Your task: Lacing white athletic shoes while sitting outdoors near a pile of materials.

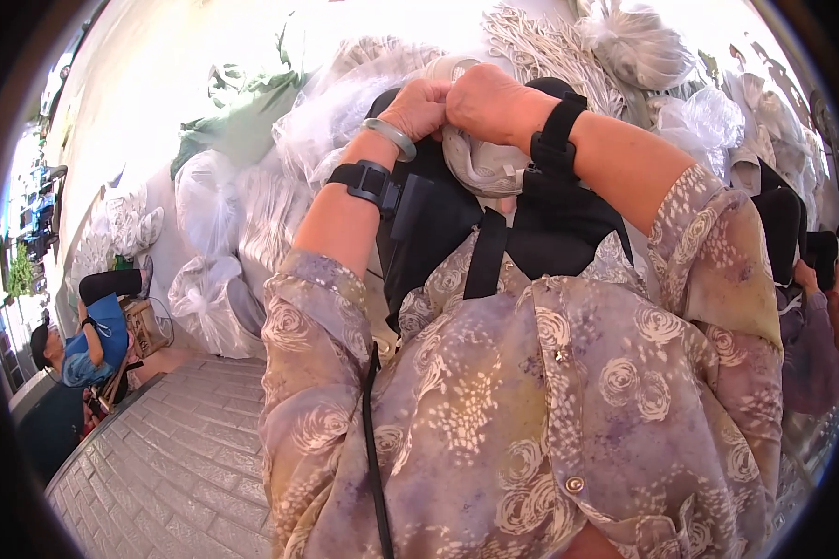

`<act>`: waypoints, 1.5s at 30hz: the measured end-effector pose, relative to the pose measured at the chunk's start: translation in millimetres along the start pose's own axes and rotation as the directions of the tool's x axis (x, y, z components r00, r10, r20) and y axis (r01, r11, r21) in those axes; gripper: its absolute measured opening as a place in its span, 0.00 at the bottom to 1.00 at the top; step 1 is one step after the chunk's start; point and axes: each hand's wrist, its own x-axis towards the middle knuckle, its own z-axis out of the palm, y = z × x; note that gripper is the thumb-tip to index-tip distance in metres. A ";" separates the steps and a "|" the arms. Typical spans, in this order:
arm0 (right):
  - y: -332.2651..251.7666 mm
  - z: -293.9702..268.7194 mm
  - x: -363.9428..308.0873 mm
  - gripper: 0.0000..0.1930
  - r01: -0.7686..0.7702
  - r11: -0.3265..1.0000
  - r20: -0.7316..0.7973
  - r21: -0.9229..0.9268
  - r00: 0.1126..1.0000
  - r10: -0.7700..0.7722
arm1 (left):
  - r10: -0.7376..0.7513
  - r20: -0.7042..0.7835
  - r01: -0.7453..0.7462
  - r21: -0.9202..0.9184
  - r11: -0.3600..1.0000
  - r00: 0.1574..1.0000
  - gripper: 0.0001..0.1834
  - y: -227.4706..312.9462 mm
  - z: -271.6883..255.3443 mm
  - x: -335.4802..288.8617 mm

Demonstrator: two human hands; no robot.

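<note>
My left hand (421, 108), below a pale bangle and a black wrist strap, is closed in a pinch. Beside it my right hand (491, 104) is closed with the fingers curled, and the two touch at the fingertips. Whatever they pinch is hidden by the fingers. Just under them, between my black-clad knees, rests a curved white and grey piece (480, 168) that resembles a shoe part; its upper end disappears behind my hands. A rounded white item (449, 68) shows just beyond the knuckles.
Clear plastic bags (210, 200) and stacked white pieces (270, 214) lie at left, near a green sack (238, 116). White cords (555, 47) pile up beyond my right hand, beside another bag (639, 47). People sit at far left (98, 345) and far right (806, 345).
</note>
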 end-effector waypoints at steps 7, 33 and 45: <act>-13.0 -9.7 -68.3 0.07 0.064 0.968 -0.149 0.242 0.988 -0.028 | 0.325 -0.401 -0.068 0.535 0.842 0.856 0.12 -17.2 27.2 -11.2; -31.2 17.7 -170.8 0.13 -0.226 -0.589 0.466 0.776 0.834 0.294 | 0.212 -0.582 0.319 0.673 0.667 0.785 0.10 -6.8 65.6 -14.5; -46.8 127.1 -399.2 0.17 -0.719 -0.388 0.756 0.577 0.291 0.586 | 0.434 -0.542 0.150 0.731 0.665 0.719 0.12 -11.6 68.8 -21.4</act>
